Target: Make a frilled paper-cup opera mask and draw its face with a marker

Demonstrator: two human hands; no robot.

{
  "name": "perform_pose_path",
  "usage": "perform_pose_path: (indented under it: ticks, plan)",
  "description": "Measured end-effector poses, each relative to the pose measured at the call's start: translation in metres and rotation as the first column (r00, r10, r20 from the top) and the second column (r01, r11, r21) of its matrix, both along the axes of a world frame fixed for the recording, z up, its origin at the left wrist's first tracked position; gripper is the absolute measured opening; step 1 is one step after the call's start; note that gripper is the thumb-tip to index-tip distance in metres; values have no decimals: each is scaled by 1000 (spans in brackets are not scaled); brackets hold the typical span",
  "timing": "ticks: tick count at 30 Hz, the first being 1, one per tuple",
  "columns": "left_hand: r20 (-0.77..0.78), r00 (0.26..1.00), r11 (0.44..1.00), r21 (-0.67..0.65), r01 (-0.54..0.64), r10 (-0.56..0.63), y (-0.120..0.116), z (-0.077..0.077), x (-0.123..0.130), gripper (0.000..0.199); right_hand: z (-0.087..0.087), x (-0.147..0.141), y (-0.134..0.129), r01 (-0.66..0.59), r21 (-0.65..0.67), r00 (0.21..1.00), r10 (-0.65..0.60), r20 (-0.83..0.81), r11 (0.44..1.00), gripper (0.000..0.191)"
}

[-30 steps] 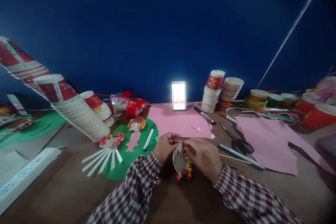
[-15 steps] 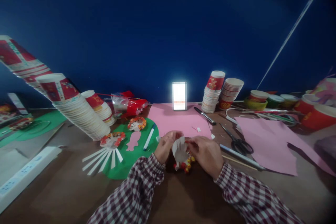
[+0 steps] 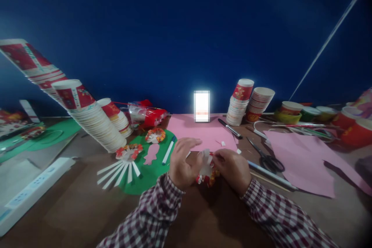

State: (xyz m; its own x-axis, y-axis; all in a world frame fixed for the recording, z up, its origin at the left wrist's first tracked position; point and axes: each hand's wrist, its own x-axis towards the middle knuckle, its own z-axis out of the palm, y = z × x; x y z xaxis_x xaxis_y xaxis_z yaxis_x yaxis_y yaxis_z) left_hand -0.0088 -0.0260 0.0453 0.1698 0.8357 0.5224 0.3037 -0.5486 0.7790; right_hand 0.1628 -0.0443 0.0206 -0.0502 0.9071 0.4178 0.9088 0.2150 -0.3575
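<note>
Between my hands is a cut paper cup (image 3: 205,169), its white side cut into strips and its red and yellow printed part curled below. My right hand (image 3: 233,169) pinches its right edge with thumb and fingertips. My left hand (image 3: 183,161) is at its left with fingers stretched out and thumb apart, the thumb close to the white strips; whether it touches them I cannot tell. To the left, on a green sheet (image 3: 130,188), are two similar cut cups, one with long fanned strips (image 3: 128,155) and a smaller one (image 3: 155,135), plus a pink paper cutout (image 3: 151,154) and a marker (image 3: 168,151).
Stacked paper cups lean at left (image 3: 95,124) and stand at the back right (image 3: 240,102). Scissors (image 3: 270,162), a long pale blue tool (image 3: 273,176) and pink paper (image 3: 305,162) lie right. A pen (image 3: 230,128) rests on a pink sheet (image 3: 186,124). A power strip (image 3: 35,190) lies left.
My left fingers have opened and lifted away from the cut cup. My right hand keeps its pinch, and the cup has turned slightly. The whole view has shifted a little.
</note>
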Motion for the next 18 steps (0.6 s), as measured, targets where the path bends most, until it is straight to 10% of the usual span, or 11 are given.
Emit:
perform_pose_path:
  ticks: [6,12,18]
  plan:
    - [-546,803,930,111,350,-237,-18,0,11,20,0,0,0,-28,27,1000,27,16,999,12]
    - [-748,659,962,229,150,76,-11,0,12,22,-3,3,2,-2,35,1000,1,28,999,14]
    - [-737,675,990,122,73,41,-7,-5,11,22,1,2,1,-14,19,1000,14,19,1000,15]
